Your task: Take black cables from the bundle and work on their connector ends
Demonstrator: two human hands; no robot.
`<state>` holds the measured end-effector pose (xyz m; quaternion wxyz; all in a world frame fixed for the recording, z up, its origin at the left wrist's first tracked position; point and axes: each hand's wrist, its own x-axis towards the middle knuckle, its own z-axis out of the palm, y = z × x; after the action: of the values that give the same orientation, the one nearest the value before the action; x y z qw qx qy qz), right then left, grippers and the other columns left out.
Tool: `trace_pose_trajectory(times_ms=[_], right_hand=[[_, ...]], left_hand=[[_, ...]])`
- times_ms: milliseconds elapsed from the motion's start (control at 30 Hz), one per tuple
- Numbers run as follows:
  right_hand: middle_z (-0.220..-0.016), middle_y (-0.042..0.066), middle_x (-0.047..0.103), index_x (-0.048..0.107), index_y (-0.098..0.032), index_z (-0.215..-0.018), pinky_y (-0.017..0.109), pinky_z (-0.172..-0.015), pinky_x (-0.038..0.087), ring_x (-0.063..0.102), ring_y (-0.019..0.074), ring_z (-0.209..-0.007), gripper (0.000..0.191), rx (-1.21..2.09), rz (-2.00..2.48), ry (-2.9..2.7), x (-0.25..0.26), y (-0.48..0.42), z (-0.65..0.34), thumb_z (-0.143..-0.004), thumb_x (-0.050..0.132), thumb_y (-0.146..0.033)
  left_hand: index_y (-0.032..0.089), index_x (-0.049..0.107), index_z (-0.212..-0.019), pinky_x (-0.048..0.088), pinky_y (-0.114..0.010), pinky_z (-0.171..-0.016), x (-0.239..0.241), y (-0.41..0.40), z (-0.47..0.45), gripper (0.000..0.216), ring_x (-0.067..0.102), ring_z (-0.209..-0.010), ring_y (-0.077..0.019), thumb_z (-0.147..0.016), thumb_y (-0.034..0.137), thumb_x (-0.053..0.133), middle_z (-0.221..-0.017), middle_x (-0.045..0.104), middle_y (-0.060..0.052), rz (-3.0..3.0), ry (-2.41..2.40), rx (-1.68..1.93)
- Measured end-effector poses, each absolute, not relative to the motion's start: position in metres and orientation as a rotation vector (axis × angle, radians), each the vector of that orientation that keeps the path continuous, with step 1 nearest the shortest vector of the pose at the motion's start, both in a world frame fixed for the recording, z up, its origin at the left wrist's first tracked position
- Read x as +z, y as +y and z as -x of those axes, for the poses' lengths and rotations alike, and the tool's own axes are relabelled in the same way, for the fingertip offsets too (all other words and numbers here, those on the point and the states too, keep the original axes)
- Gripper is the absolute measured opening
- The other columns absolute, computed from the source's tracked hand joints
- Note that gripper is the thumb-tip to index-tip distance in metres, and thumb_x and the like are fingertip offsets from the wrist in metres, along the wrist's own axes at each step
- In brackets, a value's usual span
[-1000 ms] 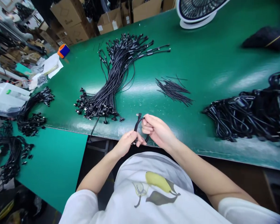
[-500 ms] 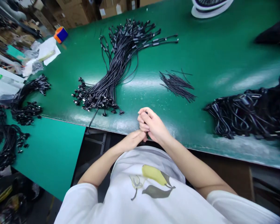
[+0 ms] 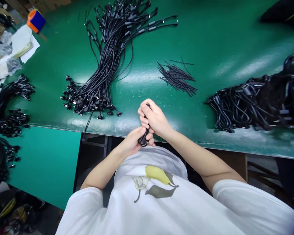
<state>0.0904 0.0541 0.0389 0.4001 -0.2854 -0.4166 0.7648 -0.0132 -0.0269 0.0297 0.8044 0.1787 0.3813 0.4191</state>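
Close to my body, at the table's front edge, a folded black cable (image 3: 143, 141) shows between my hands, its looped end toward me. My left hand (image 3: 134, 139) is closed round the lower part, thumb on top. Higher up, my right hand (image 3: 153, 118) wraps its fingers round the other end, and most of the cable there is hidden. Beyond my hands to the right lies a loose pile of short black ties (image 3: 177, 78). To the left rests a large bundle of black cables (image 3: 105, 65) with small connectors at both ends.
Coiled black cables (image 3: 250, 101) are heaped in a row at the right. More cable bundles (image 3: 8, 107) lie at the far left, near papers (image 3: 24, 42) and an orange and blue object (image 3: 36, 21). The green table (image 3: 210, 42) adjoins a lower green surface (image 3: 46, 163).
My hands have parted slightly and turned, so the folded cable's looped end now shows between them. The whole view has shifted, with table items appearing further left and higher.
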Motion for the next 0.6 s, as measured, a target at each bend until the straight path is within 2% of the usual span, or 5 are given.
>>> trace_pose_trajectory(times_ms=[100, 233, 367, 467, 600], right_hand=[[-0.064, -0.008, 0.041, 0.041, -0.023, -0.083, 0.017, -0.041, 0.033, 0.038, 0.0036, -0.044, 0.032, 1.787, 0.841, -1.217, 0.038, 0.055, -0.093, -0.09, 0.054, -0.051], [-0.055, -0.01, 0.04, 0.043, -0.024, -0.087, 0.019, -0.047, 0.037, 0.04, 0.0063, -0.044, 0.025, 1.679, 0.959, -1.358, 0.033, 0.058, -0.094, -0.093, 0.05, -0.047], [-0.08, -0.001, 0.055, 0.046, -0.023, -0.109, 0.025, -0.058, 0.047, 0.054, 0.0113, -0.063, 0.027, 1.539, 0.986, -1.461, 0.027, 0.062, -0.101, -0.092, 0.05, -0.045], [-0.111, 0.008, 0.055, 0.049, -0.023, -0.119, 0.035, -0.082, 0.051, 0.057, 0.0195, -0.097, 0.037, 1.114, 0.969, -1.658, 0.028, 0.055, -0.116, -0.089, 0.058, -0.043], [-0.1, 0.007, 0.062, 0.057, -0.023, -0.104, 0.036, -0.081, 0.049, 0.058, 0.0211, -0.093, 0.019, 0.774, 0.84, -2.049, 0.029, 0.032, -0.126, -0.091, 0.06, -0.037]], left_hand=[[0.015, 0.056, -0.082, 0.048, -0.025, -0.065, 0.028, -0.022, 0.01, 0.034, 0.055, -0.067, -0.0115, -0.075, 0.042, 0.076, -0.069, 0.048, 0.002, -0.28, 0.791, 0.922], [0.016, 0.052, -0.078, 0.04, -0.021, -0.054, 0.027, -0.018, 0.005, 0.021, 0.043, -0.054, -0.0076, -0.085, 0.032, 0.065, -0.062, 0.037, 0.004, -0.137, 0.768, 0.908], [0.015, 0.052, -0.074, 0.036, -0.02, -0.048, 0.033, -0.012, 0.006, 0.025, 0.033, -0.048, -0.0068, -0.094, 0.03, 0.05, -0.059, 0.027, 0.005, -0.001, 0.782, 0.91], [0.017, 0.052, -0.077, 0.047, -0.022, -0.063, 0.039, -0.004, 0.011, 0.026, 0.047, -0.059, -0.0095, -0.098, 0.029, 0.043, -0.062, 0.035, 0.003, -0.005, 0.811, 1.148], [0.019, 0.05, -0.076, 0.047, -0.029, -0.091, 0.041, 0.004, 0.017, 0.029, 0.062, -0.097, -0.0151, -0.1, 0.031, 0.038, -0.08, 0.054, -0.002, -0.18, 0.876, 1.377]])
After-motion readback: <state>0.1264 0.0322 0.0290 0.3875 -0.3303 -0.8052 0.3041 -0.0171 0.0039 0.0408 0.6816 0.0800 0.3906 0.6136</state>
